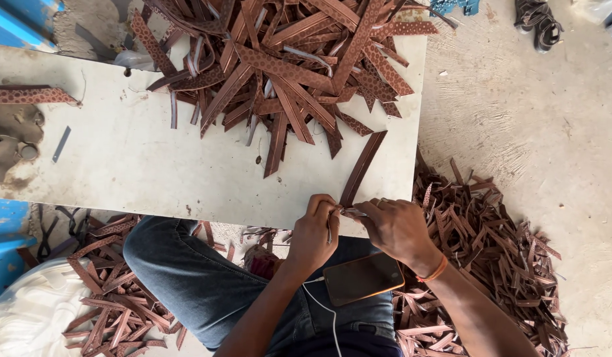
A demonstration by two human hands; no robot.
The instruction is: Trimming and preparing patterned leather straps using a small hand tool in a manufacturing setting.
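While pinched: brown strip [363, 168] lengthwise up-right.

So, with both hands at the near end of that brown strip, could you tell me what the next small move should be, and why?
Probably draw the small tool in the left hand along the strip's near end: the right hand already pinches that end at the board's edge, while the rest lies flat, clear of the strip pile.

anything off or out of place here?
Yes: a phone in an orange case lies loose on the person's lap, close under both hands as they work one brown strap at the board's edge. Cut straps also litter the floor on both sides. The heap on the board is jumbled, not stacked.
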